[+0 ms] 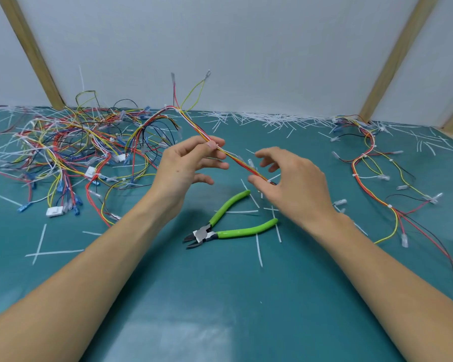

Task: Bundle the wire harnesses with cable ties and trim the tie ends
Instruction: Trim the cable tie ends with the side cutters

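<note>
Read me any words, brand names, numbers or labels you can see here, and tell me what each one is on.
None can be read.
Green-handled cutters: no brand or marking shows.
White connector near the wire pile: any print too small to tell.
Wire bundle, held between left hand and right hand: no lettering visible.

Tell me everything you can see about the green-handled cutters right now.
The cutters lie flat on the teal mat, between the two forearms and below both hands; neither hand touches them. Two bright green handles, plastic-coated by the look of them, splay apart toward the right, the upper one angling up and away. The dark metal jaws point lower left and stand slightly open. A silvery patch shows at the pivot. White trimmed tie ends lie around the handles, and some seem to touch or pass under them.
</note>
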